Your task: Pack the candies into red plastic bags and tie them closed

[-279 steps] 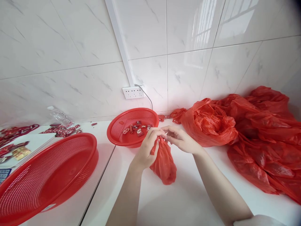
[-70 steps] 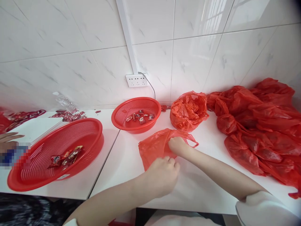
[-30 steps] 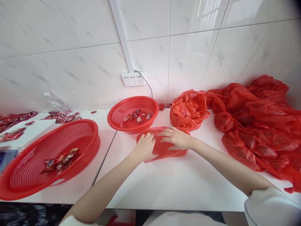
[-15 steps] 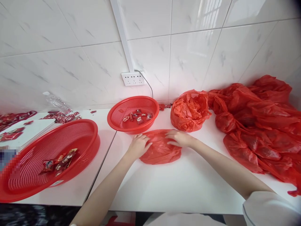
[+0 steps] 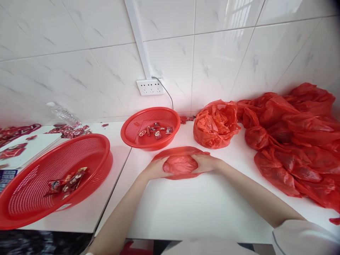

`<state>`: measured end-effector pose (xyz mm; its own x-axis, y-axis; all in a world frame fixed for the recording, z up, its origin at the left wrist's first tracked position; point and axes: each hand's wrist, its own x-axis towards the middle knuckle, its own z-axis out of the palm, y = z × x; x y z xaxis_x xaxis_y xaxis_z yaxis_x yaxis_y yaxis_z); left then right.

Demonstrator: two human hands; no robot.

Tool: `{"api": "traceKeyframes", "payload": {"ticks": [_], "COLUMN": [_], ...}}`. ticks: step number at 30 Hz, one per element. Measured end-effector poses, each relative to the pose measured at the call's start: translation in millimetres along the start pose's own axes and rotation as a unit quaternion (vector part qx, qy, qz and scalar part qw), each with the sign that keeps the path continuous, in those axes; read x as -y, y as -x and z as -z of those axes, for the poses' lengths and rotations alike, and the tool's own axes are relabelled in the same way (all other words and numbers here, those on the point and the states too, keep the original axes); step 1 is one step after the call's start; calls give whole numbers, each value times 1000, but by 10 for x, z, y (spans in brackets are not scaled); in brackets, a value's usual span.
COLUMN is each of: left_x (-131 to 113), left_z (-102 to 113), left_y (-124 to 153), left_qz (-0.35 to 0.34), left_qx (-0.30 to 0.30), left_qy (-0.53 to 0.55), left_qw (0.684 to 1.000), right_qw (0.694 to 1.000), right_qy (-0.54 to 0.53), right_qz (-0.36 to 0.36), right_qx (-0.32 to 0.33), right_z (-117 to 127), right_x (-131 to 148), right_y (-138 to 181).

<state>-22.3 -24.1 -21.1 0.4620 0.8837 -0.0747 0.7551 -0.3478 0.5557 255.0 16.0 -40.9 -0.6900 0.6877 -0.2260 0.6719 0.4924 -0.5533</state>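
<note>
A thin red plastic bag (image 5: 181,164) lies bunched on the white table, its rim spread in a loose ring around a rounded middle. My left hand (image 5: 154,169) grips its left side, thumb along the near edge and the other fingers hidden by the red film. On the opposite side my right hand (image 5: 205,163) holds the bag in the same way, with its fingers partly covered. Just behind sits a red mesh basket (image 5: 127,131) with several small wrapped candies (image 5: 158,135) in it. What the bag contains, if anything, cannot be made out.
At left stands a larger red basket (image 5: 95,148) with a few wrapped snacks. A bundled red bag (image 5: 216,124) and a heap of red bags (image 5: 300,141) lie to the right. A clear bottle (image 5: 63,115) lies near the tiled wall, below and left of a socket (image 5: 150,87).
Both hands have gone from lying on top of the bag to gripping its two sides. The bag's rim now spreads wider around a raised middle.
</note>
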Motion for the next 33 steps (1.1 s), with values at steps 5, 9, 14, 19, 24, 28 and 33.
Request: {"api": "traceKeyframes", "payload": {"ticks": [5,9,14,19,24,28,33], "left_x": [20,14,63,-50,-158,-17,175], "left_z": [-19,-79,-67,-17,75,182,174], "left_y": [-48,-166,-317,-338,-307,-226,-109], "left_qz": [54,90,190,295,236,197,202], "left_qx": [-86,-139,-182,-203,-320,-321,-329], "left_qy": [104,88,282,591,664,682,702], "left_qw": [989,982,923,723,633,627,599], "right_qw": [997,990,993,995,993,988,990], "right_qy": [22,31,22,37,-9,-53,-46], "right_qz": [41,10,-31,-30,2,56,60], "right_qx": [-68,-135,-110,-85,-121,-135,-117], "right_z": [146,180,168,376,658,728,705], "right_x": [89,132,85,247,670,899,894], "right_y": [-45,-206,-372,-329,-121,68,157]}}
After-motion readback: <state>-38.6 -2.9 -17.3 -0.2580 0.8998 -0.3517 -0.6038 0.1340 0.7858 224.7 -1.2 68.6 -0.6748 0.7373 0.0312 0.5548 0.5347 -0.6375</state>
